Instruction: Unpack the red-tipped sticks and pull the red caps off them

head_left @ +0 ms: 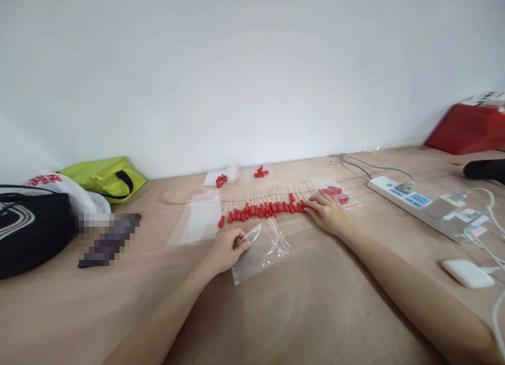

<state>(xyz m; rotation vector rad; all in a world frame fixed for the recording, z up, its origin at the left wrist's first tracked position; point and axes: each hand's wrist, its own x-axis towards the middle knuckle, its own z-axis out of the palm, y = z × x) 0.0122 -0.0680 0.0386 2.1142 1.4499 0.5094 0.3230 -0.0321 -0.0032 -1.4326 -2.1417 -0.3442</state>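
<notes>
My left hand (230, 247) pinches the left edge of a clear zip bag (261, 254), which lies slanted on the table. Beyond it stretches a row of several red-bulbed droppers (260, 210), their thin clear stems pointing toward the wall. At the right end of that row is my right hand (325, 212), its fingertips on the red bulbs; whether it grips one I cannot make out. Just past this hand lies a clear bag with red bulbs (335, 193) inside. A stack of flat zip bags (201, 218) rests left of the row.
Two small groups of red bulbs (221, 181) lie on bags near the wall. To the right are a white power strip (414, 202) with chargers and a white case (468, 273). On the left are a green bag (102, 178), a black bag (35, 233) and a blurred phone-like object (110, 241).
</notes>
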